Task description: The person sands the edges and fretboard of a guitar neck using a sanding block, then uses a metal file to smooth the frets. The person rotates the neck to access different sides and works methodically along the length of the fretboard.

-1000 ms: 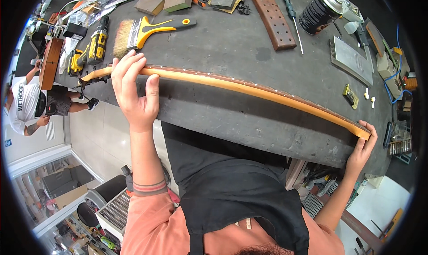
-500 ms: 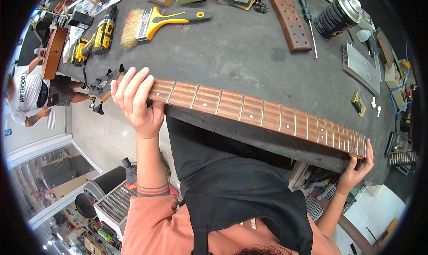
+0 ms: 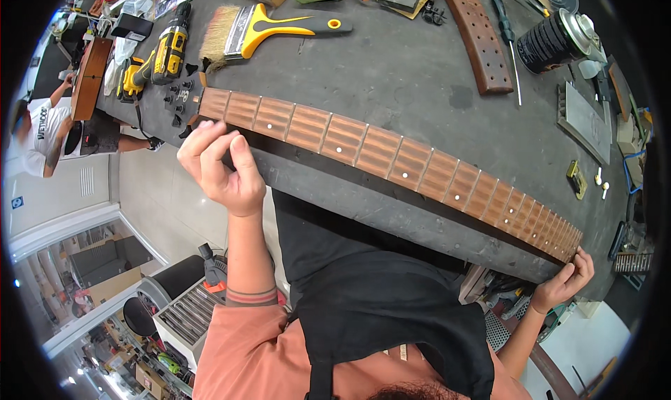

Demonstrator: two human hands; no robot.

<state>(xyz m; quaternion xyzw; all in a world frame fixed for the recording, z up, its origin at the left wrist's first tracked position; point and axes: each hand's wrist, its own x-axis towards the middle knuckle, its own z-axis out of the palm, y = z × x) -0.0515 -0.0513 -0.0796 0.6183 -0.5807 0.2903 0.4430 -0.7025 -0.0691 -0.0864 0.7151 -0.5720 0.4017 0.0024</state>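
Note:
A guitar neck (image 3: 381, 148) with a striped brown fretboard, metal frets and pale dot inlays lies slantwise along the workbench's near side. Its dark headstock with black tuners (image 3: 183, 96) points left. Just below the nut end, my left hand (image 3: 227, 169) is loosely curled with fingers apart; the fingertips are at the neck's near edge, and nothing shows between them. Whether they still touch the wood is unclear. At the opposite end, my right hand (image 3: 565, 280) pinches the body end of the neck between thumb and fingers.
Across the bench (image 3: 391, 71) lie a wide brush (image 3: 279, 28), a yellow drill (image 3: 168, 54), a drilled wooden block (image 3: 479, 40), a screwdriver (image 3: 504, 33) and a spray can (image 3: 556, 42). Another person (image 3: 52, 131) stands at far left holding a brown wooden piece (image 3: 91, 82).
My left hand has come off the fretboard face and dropped to its near edge, fingers loosened. The neck's headstock end has shifted left and farther away. My right hand keeps its end.

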